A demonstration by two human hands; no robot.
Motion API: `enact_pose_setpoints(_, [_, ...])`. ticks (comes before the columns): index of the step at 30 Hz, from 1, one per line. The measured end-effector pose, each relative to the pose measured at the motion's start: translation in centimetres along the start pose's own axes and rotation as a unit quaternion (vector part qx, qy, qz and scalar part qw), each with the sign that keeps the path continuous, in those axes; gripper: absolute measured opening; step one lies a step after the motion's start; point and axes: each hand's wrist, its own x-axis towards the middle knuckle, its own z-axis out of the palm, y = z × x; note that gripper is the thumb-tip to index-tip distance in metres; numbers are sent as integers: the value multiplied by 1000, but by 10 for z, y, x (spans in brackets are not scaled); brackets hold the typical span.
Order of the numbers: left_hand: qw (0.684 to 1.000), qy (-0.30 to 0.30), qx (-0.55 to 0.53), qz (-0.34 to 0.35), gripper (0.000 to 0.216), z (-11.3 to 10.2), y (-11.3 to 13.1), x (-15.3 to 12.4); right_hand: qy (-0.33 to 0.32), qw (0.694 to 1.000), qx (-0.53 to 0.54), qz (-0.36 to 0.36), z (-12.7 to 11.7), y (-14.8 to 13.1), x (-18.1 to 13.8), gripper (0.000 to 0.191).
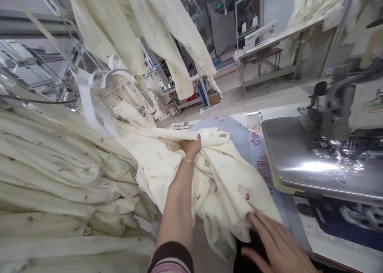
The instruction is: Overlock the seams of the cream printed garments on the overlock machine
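A cream, fleecy garment with small reddish printed motifs lies bunched over the table edge, its lower part hanging down. My left hand, with a thin bracelet at the wrist, is closed on a fold of it; some fingers are hidden in the cloth. My right hand is at the lower right, fingers stretched out and thumb apart, the fingertips touching the garment's near edge. Beneath the cloth runs a blue-grey sheet with red lettering along its side.
A sewing machine with a shiny metal bed stands close on the right. Stacked cream garments fill the left side, with a white strap above them. More cream garments hang overhead. Another sewing table stands farther back.
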Motion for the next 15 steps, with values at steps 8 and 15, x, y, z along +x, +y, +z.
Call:
enact_pose_setpoints(8, [959,-26,18,282,47,-3,-32,-153,28,994,-6,103,-1,26,35,25])
enact_pose_setpoints(15, [901,143,-161,375,41,61,-27,-209,146,965,-90,199,-81,28,45,24])
